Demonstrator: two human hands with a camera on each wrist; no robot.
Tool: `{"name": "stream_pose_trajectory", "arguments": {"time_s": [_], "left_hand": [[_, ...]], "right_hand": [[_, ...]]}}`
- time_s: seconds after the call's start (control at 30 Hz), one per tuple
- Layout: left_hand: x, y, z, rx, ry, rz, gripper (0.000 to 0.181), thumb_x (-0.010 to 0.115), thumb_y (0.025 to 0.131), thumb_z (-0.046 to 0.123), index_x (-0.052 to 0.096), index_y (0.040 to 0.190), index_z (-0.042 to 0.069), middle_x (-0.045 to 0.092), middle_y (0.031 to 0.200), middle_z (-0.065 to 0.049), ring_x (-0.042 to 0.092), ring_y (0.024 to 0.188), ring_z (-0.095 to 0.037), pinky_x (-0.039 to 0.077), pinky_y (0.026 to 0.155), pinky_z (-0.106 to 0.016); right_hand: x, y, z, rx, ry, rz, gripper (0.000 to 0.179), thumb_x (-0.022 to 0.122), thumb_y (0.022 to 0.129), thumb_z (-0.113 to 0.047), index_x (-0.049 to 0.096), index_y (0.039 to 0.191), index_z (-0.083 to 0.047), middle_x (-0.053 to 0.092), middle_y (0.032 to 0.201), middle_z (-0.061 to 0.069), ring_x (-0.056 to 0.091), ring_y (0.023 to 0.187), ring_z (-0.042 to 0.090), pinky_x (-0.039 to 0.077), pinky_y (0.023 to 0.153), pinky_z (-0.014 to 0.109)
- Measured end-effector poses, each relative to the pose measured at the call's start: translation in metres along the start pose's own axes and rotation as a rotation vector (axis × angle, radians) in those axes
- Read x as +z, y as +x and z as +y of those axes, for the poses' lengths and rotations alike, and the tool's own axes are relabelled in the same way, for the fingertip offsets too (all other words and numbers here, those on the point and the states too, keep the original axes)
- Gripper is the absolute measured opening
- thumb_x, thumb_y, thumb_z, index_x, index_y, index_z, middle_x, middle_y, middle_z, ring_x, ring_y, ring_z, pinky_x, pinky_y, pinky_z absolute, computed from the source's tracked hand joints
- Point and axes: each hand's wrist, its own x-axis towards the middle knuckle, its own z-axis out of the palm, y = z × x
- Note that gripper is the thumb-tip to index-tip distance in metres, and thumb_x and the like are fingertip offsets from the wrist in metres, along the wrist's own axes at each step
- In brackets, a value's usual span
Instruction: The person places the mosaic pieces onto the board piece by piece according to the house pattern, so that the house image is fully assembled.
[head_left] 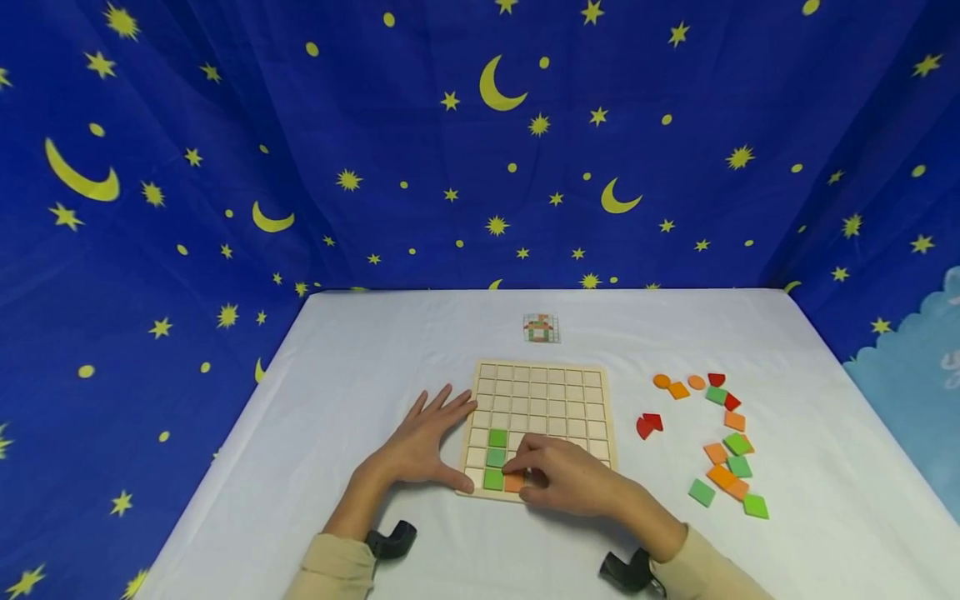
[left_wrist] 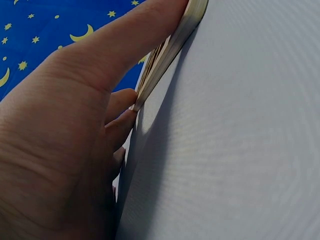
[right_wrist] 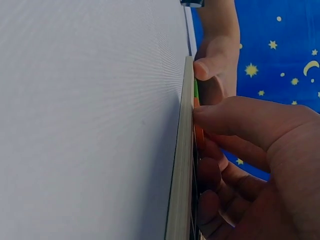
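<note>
Where the right hand works: thumb and forefinger pinch the orange tile, which lies between them at a near-row cell of the board; whether fully seated, I cannot tell.
Left hand: fingers spread and straight, touching the board's left rim.
Orange tile: probably light, stiff and smooth; best taken by opposite edges, since its flat face may slip.
Green tiles: three in a column, just left of the right fingers.
Loose tiles: well right of those fingers.
</note>
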Motion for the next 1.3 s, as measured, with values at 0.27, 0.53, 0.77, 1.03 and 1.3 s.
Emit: {"name": "stream_pose_trajectory", "arguments": {"time_s": [0.27, 0.53, 0.77, 1.03, 1.3], "left_hand": [[-0.001, 0.000, 0.002, 0.012, -0.004, 0.011, 0.124, 0.067, 0.053, 0.085, 0.030, 0.152, 0.021, 0.019, 0.158, 0.005, 0.006, 0.145, -0.025, 0.001, 0.115, -0.050], [0.000, 0.000, 0.000, 0.016, -0.007, 0.020, 0.124, 0.067, 0.052, 0.084, 0.031, 0.152, 0.020, 0.020, 0.158, 0.004, 0.006, 0.145, -0.026, 0.001, 0.115, -0.051], [0.002, 0.000, -0.002, 0.019, -0.004, 0.022, 0.126, 0.067, 0.051, 0.085, 0.030, 0.152, 0.021, 0.019, 0.159, 0.004, 0.005, 0.146, -0.025, 0.000, 0.115, -0.049], [0.002, 0.002, -0.001, 0.001, -0.001, -0.008, 0.126, 0.066, 0.051, 0.086, 0.027, 0.153, 0.024, 0.016, 0.159, 0.007, 0.002, 0.146, -0.022, -0.003, 0.116, -0.047], [0.001, 0.000, -0.001, -0.002, -0.005, 0.004, 0.126, 0.068, 0.050, 0.085, 0.029, 0.153, 0.022, 0.018, 0.159, 0.006, 0.004, 0.146, -0.024, -0.002, 0.115, -0.047]], "right_hand": [[-0.001, -0.001, 0.000, 0.001, -0.013, 0.005, 0.029, 0.071, 0.083, -0.022, 0.072, 0.112, -0.023, 0.054, 0.093, -0.013, 0.050, 0.073, 0.003, 0.042, 0.061, 0.017], [-0.005, -0.008, 0.001, 0.019, -0.021, 0.013, 0.027, 0.069, 0.083, -0.023, 0.072, 0.110, -0.023, 0.056, 0.096, -0.014, 0.050, 0.076, 0.004, 0.043, 0.065, 0.018], [-0.014, -0.023, 0.007, 0.063, 0.017, 0.046, 0.023, 0.069, 0.086, -0.020, 0.072, 0.109, -0.023, 0.058, 0.098, -0.014, 0.051, 0.074, 0.003, 0.046, 0.064, 0.019], [-0.027, -0.047, 0.021, 0.077, 0.020, 0.116, 0.024, 0.070, 0.087, -0.018, 0.071, 0.110, -0.020, 0.058, 0.091, -0.015, 0.054, 0.072, 0.006, 0.047, 0.060, 0.019], [-0.041, -0.071, 0.030, 0.184, 0.062, 0.160, 0.024, 0.071, 0.087, -0.016, 0.071, 0.110, -0.021, 0.059, 0.090, -0.013, 0.055, 0.075, 0.009, 0.048, 0.062, 0.021]]}}
